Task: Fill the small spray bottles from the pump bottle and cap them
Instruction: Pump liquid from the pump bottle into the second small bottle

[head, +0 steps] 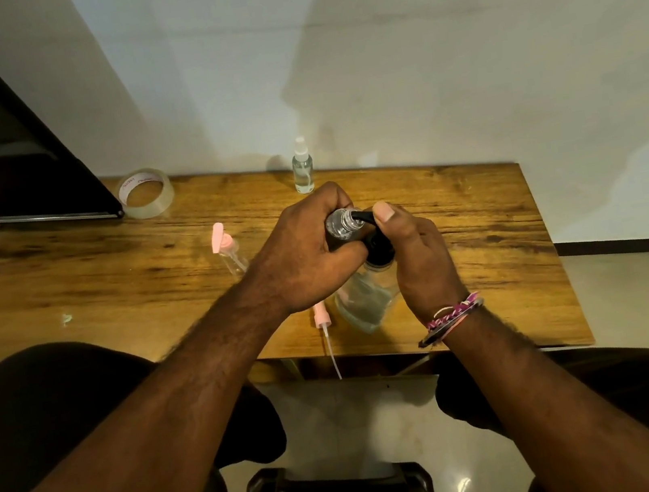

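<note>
Where wooden table (480,221) meets white wall (412,61); left hand (307,257) grips small bottle (338,224); right hand (414,257) seemingly presses pump (377,243).

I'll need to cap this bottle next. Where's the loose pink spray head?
The pink spray head lies on the table near its front edge, just left of the pump bottle, below the left hand, its tube overhanging.

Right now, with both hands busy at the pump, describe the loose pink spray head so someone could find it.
Start at the wooden table and go to its near edge. Just left of the clear pump bottle with the black pump, the loose pink spray head lies flat, its thin white tube hanging over the edge. Unlike the other pink top, it sits on no bottle.
</note>
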A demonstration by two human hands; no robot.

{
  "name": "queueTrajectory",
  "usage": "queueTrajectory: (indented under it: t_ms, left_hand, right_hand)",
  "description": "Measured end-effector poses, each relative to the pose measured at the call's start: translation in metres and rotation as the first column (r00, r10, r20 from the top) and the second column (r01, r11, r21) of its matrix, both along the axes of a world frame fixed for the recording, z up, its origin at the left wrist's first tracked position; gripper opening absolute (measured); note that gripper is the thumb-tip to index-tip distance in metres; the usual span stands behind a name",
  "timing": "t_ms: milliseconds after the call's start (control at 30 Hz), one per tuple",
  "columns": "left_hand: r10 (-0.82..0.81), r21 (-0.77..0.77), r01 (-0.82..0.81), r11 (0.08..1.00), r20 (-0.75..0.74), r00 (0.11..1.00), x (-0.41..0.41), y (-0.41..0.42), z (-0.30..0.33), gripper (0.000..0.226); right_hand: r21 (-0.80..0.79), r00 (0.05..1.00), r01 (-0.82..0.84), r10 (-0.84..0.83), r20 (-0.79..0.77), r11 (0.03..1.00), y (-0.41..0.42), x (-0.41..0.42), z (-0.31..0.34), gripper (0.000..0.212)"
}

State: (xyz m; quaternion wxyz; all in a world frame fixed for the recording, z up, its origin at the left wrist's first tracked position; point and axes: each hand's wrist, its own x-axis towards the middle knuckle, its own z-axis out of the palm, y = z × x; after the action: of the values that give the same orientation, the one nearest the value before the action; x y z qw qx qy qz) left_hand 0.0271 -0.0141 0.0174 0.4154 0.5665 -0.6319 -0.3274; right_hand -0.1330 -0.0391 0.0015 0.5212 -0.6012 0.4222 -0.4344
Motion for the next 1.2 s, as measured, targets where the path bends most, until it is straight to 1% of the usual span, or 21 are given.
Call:
queueTrajectory:
  t_ms: [133,300,633,867,1033,1200]
  left_hand:
    - [0.004,0.003,-0.004,1.000,0.004,1.000,-0.0003,-0.0002,0.0005,0.023]
    - [0.007,0.003,-0.007,1.000,0.006,1.000,-0.0012,-0.0005,0.0021,0.020]
    - [-0.007,0.004,0.007,1.000,0.010,1.000,-0.0010,0.0006,0.0020,0.022]
    - [-0.011,0.004,0.011,1.000,0.034,0.999,0.0000,-0.0004,0.0009,0.023]
    - [-0.003,-0.003,0.003,1.000,0.006,1.000,-0.0001,-0.0008,0.0002,0.021]
    - [0.010,-0.004,-0.010,1.000,-0.009,1.000,-0.0011,-0.0013,0.0001,0.020]
  right_hand:
    - [0.000,1.000,0.023,-0.023,-0.013,1.000,0.0001,0.0014,-0.0003,0.080]
    - [0.010,0.999,0.044,-0.044,0.006,0.999,0.0010,0.0029,-0.0004,0.079]
    - [-0.046,0.998,0.066,-0.066,-0.005,0.997,0.0029,0.0057,-0.0008,0.066]
    - [-0.063,0.996,0.085,-0.085,0.004,0.994,0.0041,0.0069,-0.0027,0.063]
    - [-0.041,0.998,0.067,-0.066,0.022,0.997,0.0032,0.0047,-0.0049,0.069]
    - [-0.026,0.998,0.064,-0.064,-0.003,0.998,0.0021,0.0044,-0.0053,0.077]
